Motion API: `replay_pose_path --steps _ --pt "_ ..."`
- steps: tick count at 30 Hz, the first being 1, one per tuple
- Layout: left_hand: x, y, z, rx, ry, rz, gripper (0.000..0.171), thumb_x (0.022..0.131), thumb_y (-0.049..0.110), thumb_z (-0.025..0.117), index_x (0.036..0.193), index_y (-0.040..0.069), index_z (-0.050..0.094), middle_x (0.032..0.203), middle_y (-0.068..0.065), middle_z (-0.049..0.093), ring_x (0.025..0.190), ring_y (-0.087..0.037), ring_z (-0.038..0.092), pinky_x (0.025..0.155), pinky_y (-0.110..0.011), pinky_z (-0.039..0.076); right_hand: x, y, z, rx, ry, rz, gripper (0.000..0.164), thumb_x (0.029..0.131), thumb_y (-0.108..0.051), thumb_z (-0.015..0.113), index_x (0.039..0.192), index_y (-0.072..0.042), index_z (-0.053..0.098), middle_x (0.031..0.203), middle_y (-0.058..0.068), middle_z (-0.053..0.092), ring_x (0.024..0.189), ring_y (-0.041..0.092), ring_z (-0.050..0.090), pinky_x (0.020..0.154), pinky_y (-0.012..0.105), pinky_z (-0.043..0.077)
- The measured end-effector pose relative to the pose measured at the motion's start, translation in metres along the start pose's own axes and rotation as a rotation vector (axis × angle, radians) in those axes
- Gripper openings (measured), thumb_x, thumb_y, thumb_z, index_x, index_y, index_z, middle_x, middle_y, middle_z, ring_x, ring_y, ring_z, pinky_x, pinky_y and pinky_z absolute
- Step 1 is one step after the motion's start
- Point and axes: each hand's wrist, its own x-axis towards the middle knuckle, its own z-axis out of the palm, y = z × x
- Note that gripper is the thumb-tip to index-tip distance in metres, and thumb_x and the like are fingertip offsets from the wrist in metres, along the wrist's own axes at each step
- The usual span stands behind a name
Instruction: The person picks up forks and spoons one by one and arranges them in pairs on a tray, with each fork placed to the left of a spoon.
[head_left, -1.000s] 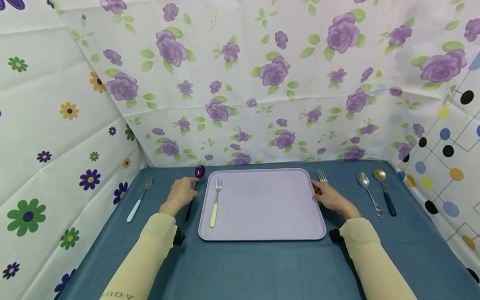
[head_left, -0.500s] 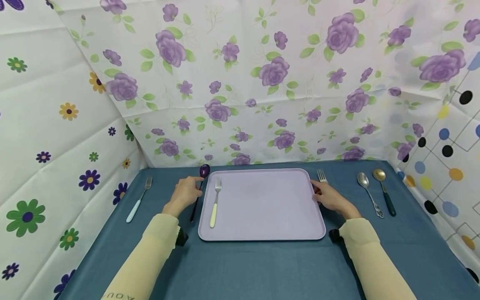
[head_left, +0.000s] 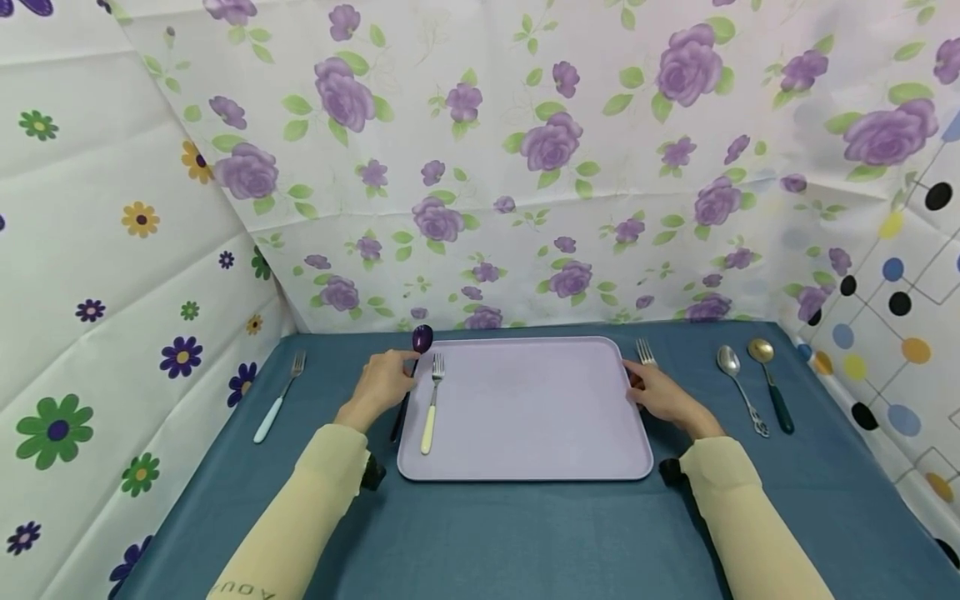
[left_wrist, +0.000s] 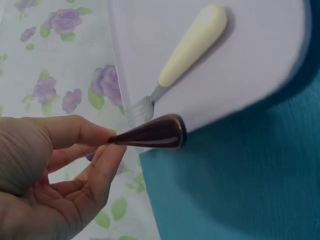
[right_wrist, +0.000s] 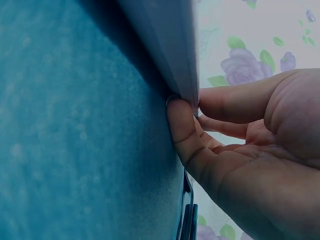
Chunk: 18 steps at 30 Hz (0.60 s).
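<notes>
My left hand (head_left: 381,383) pinches a dark purple spoon (head_left: 422,338) between thumb and fingertips. The spoon hangs over the left rim of a lilac tray (head_left: 525,408), its bowl toward the back wall; the left wrist view shows the dark handle end (left_wrist: 157,133) pointing out from the fingers. On the tray, along its left side, lies a fork with a cream handle (head_left: 428,425). At the tray's right rim my right hand (head_left: 663,393) grips the edge between thumb and fingers, as the right wrist view (right_wrist: 235,145) also shows.
A fork (head_left: 646,353) lies partly hidden beyond my right hand. Farther right are a silver spoon (head_left: 738,383) and a green-handled spoon (head_left: 772,387). A light-blue-handled fork (head_left: 279,400) lies at far left on the blue tablecloth (head_left: 517,533). Flowered cloth hangs behind.
My left hand has carried the purple spoon rightward, from beside the tray to over its left rim. The right hand has stayed at the tray's right edge.
</notes>
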Motion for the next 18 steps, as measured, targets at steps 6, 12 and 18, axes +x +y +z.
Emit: replay_pose_path --steps 6,12,18 --pt "0.002 0.006 0.001 -0.013 -0.020 0.025 0.052 0.095 0.000 0.063 0.147 0.008 0.061 0.087 -0.007 0.067 0.052 -0.013 0.044 0.050 -0.027 0.033 -0.003 0.001 -0.001 -0.006 0.010 -0.009 0.061 0.100 0.006 0.049 0.154 0.021 0.025 0.104 0.024 0.060 0.088 0.027 0.060 0.072 0.034 0.055" --pt "0.002 0.011 0.004 -0.040 -0.023 0.040 0.054 0.094 -0.002 0.062 0.147 0.006 0.060 0.081 -0.007 0.067 0.048 -0.012 0.043 0.046 -0.025 0.030 -0.002 0.002 -0.001 -0.002 0.011 -0.018 0.061 0.100 0.006 0.049 0.155 0.020 0.025 0.106 0.026 0.061 0.090 0.028 0.061 0.073 0.034 0.056" --pt "0.001 0.016 0.010 -0.042 -0.012 0.069 0.049 0.095 0.005 0.070 0.144 0.004 0.062 0.092 -0.010 0.073 0.060 -0.014 0.058 0.053 -0.027 0.041 0.000 0.003 0.001 0.007 0.013 -0.037 0.061 0.100 0.005 0.051 0.153 0.021 0.027 0.108 0.027 0.061 0.091 0.030 0.062 0.073 0.037 0.057"
